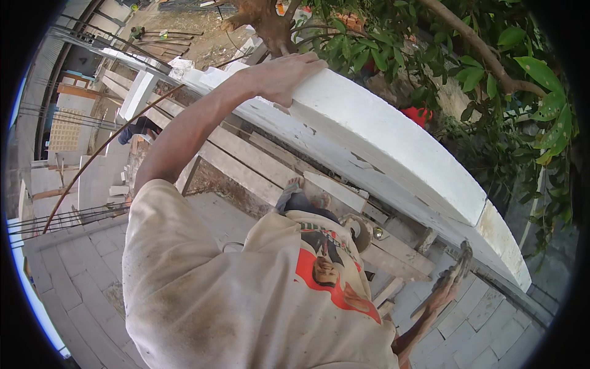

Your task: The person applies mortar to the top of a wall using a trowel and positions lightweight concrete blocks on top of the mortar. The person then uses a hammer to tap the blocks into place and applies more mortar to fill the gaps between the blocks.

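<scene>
A white block wall [393,144] curves across the view from upper left to lower right, its top face smooth and pale. My left hand [289,75] lies over its top edge, fingers stretched out along the top and the thumb down the near side. Lower right, beside the near face of the wall's end block [501,243], is my right hand [452,280], smeared with grey. Its fingers are bent around a thin, grey, flat-edged thing whose kind I cannot make out. My bare foot [296,183] stands on the wooden planks [246,175] below.
Leafy branches [381,49] and a tree trunk [267,24] overhang the wall's far side. A thin rusty rod [98,150] slants at left. Near my legs sits a round, pale object [356,232]. Grey block walling [92,307] stands lower left. Another person [138,130] is partly visible, left.
</scene>
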Demonstrator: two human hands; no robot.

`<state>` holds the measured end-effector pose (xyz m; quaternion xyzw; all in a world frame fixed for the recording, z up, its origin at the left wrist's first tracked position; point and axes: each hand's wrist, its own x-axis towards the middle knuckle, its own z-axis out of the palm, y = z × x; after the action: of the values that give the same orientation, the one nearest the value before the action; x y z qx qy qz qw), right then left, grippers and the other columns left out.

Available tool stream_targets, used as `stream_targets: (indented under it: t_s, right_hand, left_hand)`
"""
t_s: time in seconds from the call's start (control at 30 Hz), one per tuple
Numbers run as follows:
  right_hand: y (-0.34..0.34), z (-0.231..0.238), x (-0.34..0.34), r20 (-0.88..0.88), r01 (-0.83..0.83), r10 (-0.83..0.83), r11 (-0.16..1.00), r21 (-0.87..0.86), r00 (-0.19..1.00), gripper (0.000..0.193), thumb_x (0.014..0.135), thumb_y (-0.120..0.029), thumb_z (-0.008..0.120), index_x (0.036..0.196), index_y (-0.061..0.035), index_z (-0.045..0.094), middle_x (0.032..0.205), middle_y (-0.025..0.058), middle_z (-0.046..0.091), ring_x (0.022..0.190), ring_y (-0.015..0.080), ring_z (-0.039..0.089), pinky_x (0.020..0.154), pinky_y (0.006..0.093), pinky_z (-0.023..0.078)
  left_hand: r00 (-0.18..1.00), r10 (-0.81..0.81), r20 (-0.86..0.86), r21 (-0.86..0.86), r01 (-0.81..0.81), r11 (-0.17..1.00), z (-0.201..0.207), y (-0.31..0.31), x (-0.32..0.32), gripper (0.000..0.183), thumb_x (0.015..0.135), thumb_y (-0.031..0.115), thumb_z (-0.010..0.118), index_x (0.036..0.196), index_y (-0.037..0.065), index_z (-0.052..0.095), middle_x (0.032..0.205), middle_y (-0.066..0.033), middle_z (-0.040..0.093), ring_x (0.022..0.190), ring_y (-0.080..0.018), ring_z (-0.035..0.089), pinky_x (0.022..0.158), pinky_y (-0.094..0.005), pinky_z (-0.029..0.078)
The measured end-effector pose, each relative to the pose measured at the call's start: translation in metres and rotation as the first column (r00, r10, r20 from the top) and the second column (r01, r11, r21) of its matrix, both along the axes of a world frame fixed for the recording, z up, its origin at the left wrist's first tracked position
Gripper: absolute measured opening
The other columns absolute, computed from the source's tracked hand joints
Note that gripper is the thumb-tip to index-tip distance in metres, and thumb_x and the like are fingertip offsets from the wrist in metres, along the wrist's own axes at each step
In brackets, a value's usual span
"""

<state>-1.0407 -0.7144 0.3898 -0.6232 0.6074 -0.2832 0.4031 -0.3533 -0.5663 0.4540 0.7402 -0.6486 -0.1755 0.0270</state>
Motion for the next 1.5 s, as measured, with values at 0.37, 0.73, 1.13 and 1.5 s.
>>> stream_targets:
  t_s: [0.37,0.73,1.13,1.5]
  right_hand:
    - [0.078,-0.138,0.329,-0.533,-0.916,0.758,0.392,-0.090,0.377,0.054,0.096,-0.042,0.075,0.129,-0.0005,0.071,0.128,0.0250,0.072,0.117,0.0438,0.070,0.100,0.0524,0.055]
    - [0.079,-0.135,0.391,-0.537,-0.885,0.749,0.466,0.010,0.389,0.053,0.095,-0.040,0.075,0.132,-0.0042,0.065,0.128,0.0219,0.072,0.115,0.0377,0.072,0.096,0.0467,0.058]
    - [0.064,0.064,0.217,0.396,-0.380,0.249,0.876,0.298,0.884,0.039,0.104,-0.020,0.070,0.138,-0.0015,0.062,0.094,0.0025,0.066,0.079,0.0073,0.059,0.068,0.0273,0.050]
    - [-0.046,0.102,0.070,-0.037,-0.013,-0.005,0.884,-0.466,0.999,0.055,0.108,-0.013,0.063,0.160,-0.0013,0.050,0.140,0.0221,0.069,0.129,0.0225,0.064,0.108,0.0366,0.049]
  left_hand:
    - [0.995,-0.079,-0.065,-0.156,0.068,0.985,-0.025,-0.005,0.018,0.101,0.063,0.001,0.083,0.156,-0.003,0.043,0.154,-0.0248,0.050,0.141,-0.0431,0.052,0.121,-0.0466,0.045]
    - [0.987,-0.149,-0.065,-0.161,0.137,0.977,-0.029,-0.013,0.024,0.094,0.067,-0.008,0.076,0.153,-0.004,0.041,0.147,-0.0240,0.050,0.136,-0.0450,0.054,0.118,-0.0485,0.046]
    - [0.962,-0.267,-0.059,-0.170,0.254,0.952,-0.016,-0.097,-0.117,0.131,0.066,0.058,0.094,0.164,-0.003,0.032,0.158,-0.0245,0.045,0.155,-0.0386,0.036,0.132,-0.0565,0.016]
    - [0.962,-0.267,-0.058,-0.069,0.263,0.962,-0.018,-0.189,-0.237,0.113,0.068,0.049,0.091,0.158,0.001,0.043,0.148,-0.0227,0.057,0.139,-0.0384,0.054,0.113,-0.0532,0.041]
